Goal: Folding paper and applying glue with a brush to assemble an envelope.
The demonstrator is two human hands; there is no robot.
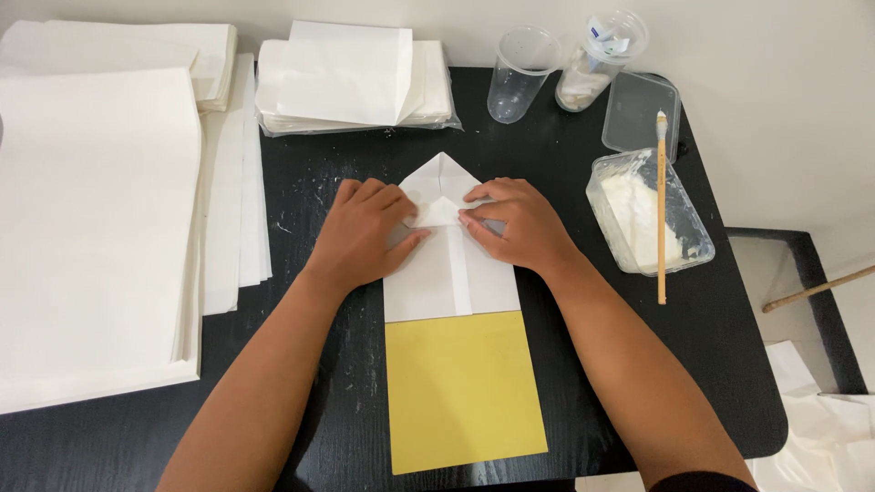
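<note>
Folded white paper [451,264]: lies flat at the middle of the black counter [583,364], its far end folded to a point, a small triangular flap turned down below that point, a seam running down its length. Its near end overlaps a yellow card [465,392], which reaches to the counter's near edge.

Left hand [365,232]: palm down on the paper's left half, fingers spread flat and pressing, fingertips at the small flap. The grip pinches nothing.

Right hand [515,223]: palm down on the paper's right half, fingers held together and laid flat, tips touching the flap from the right. It presses only, with nothing pinched. The fingertips of the two hands nearly meet over the seam.

Plastic tub of white paste [649,214]: right of the right hand, on the counter, open.

Brush [662,210]: wooden handle, laid across the tub, bristle end far, handle end sticking out over the near rim.

Clear lid [640,111]: just beyond the tub.

Two clear plastic cups: one empty [519,73], one holding scraps [597,59], at the counter's far edge.

Stack of finished white paper bags [351,82]: far left of the counter.

Large white sheets [96,228]: piled on the left, overhanging the counter edge; a further pile [137,50] lies beyond them.

Wooden stick [816,290]: far right, off the counter.
</note>
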